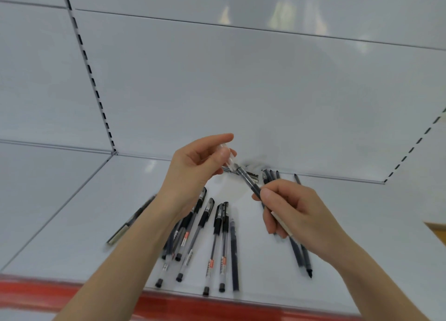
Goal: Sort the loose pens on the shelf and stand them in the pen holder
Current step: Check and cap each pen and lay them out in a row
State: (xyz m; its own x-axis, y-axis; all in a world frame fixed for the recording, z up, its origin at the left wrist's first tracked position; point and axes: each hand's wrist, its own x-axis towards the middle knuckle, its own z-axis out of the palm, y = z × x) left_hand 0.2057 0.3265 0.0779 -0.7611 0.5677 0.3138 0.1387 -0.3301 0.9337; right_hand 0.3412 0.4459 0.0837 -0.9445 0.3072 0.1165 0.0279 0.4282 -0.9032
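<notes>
Along the near side, the red front edge (169, 306) is bordering the white shelf (96, 224). Just behind it, a group of loose pens (212, 243) is lying flat on the shelf, mostly clear barrels with black grips and caps, fanning out away from the camera. A pale-ended pen (130, 220) is lying apart at the left, and two dark pens (299, 255) are lying beneath the right wrist.

Above them, the right hand (299, 214) is curling its fingers round a dark pen (252, 185), holding it off the shelf and slanting up to the left. The left hand (193, 168) is pinching a clear cap (228, 159) between thumb and fingers at that pen's upper end.

Farther back, a few more dark pens (271, 176) are lying against the white back panel (241, 91).
</notes>
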